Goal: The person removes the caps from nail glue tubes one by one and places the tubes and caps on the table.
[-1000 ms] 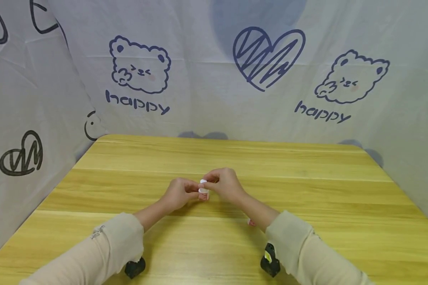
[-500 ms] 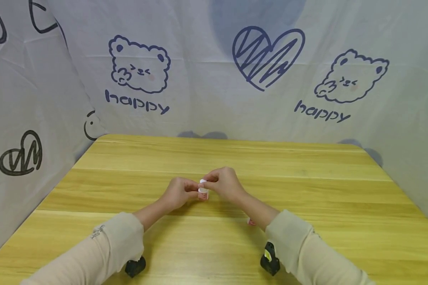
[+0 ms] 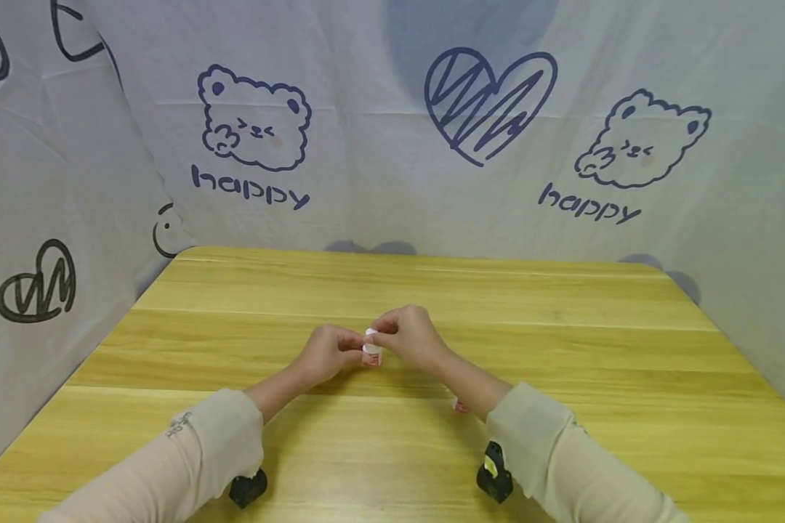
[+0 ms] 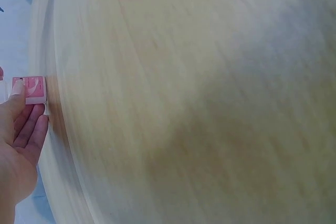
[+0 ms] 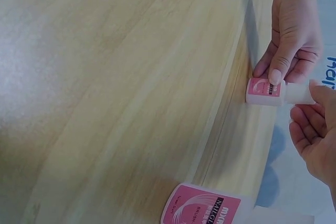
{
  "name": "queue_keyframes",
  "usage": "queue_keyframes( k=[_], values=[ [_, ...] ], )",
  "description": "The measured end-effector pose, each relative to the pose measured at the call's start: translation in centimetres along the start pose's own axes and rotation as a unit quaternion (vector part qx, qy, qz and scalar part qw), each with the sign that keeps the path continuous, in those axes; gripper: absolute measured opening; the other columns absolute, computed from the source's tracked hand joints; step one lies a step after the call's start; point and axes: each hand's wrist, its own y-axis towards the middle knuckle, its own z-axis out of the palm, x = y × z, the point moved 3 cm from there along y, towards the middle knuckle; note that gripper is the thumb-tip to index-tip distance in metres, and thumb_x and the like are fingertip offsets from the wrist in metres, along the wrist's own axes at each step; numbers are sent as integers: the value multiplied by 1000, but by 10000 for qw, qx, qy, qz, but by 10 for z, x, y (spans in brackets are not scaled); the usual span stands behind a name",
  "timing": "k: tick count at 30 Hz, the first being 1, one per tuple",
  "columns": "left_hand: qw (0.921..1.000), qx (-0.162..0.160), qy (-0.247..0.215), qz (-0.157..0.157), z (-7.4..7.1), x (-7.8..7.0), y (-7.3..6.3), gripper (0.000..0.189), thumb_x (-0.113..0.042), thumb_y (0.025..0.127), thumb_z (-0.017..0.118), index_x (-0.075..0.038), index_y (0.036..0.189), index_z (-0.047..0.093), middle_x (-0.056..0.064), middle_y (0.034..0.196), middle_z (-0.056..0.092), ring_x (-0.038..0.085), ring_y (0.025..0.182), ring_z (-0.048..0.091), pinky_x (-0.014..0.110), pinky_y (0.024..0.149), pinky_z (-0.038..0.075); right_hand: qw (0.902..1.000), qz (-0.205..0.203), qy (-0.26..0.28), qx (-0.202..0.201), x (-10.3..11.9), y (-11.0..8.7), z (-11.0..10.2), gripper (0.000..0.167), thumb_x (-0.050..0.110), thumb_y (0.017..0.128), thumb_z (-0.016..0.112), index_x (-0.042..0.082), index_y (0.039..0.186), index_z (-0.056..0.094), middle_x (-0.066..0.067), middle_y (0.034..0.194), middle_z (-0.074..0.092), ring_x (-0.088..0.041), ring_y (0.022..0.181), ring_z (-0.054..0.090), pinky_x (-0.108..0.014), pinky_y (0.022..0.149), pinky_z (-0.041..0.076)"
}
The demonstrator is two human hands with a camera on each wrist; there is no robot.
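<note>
A small nail glue bottle with a pink label stands on the table in the middle of the head view, both hands around it. My left hand holds its body between thumb and fingers. On the other side, my right hand pinches the white cap at the top. Much of the bottle is covered by fingers in the head view. A second nail glue bottle, also pink-labelled with a white top, stands nearer the person, partly hidden by the right forearm in the head view.
The wooden table reaches back to a white cloth printed with bears and hearts. More cloth hangs at both sides. Black wrist cameras sit under the beige sleeves.
</note>
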Motion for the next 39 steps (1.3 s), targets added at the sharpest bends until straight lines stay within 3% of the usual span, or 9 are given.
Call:
queue_keyframes(
  k=[6, 26, 34, 39],
  values=[
    [10000, 30, 73, 51, 0, 1, 1, 18, -7, 82, 68, 3, 97, 71, 15, 89, 72, 24, 88, 69, 27, 73, 56, 9996, -240, -154, 61, 1, 0, 0, 15, 12, 84, 67, 0, 91, 73, -12, 88, 73, -19, 80, 68, -23, 67, 55],
    [9999, 16, 69, -81, 0, 0, 2, 17, -5, 82, 68, 4, 96, 71, 16, 91, 72, 26, 91, 68, 29, 75, 56, 9972, -375, -282, 580, 3, 3, -1, 17, 9, 88, 62, -3, 98, 70, -14, 94, 71, -20, 85, 67, -23, 72, 54],
    [9999, 4, 162, -55, -1, -2, 0, 18, -5, 82, 67, 4, 98, 71, 15, 90, 72, 25, 90, 68, 30, 75, 56, 9988, -406, -173, 231, 4, 1, 0, 15, 12, 84, 68, -1, 91, 71, -12, 86, 71, -17, 76, 65, -20, 67, 53],
    [9998, -62, 121, -112, -1, -3, 0, 18, -3, 82, 67, 5, 98, 70, 16, 91, 72, 25, 89, 68, 27, 73, 56, 9997, -178, -129, -66, 4, 0, 1, 13, 13, 82, 70, 1, 86, 71, -10, 82, 71, -16, 73, 64, -20, 64, 52]
  ],
)
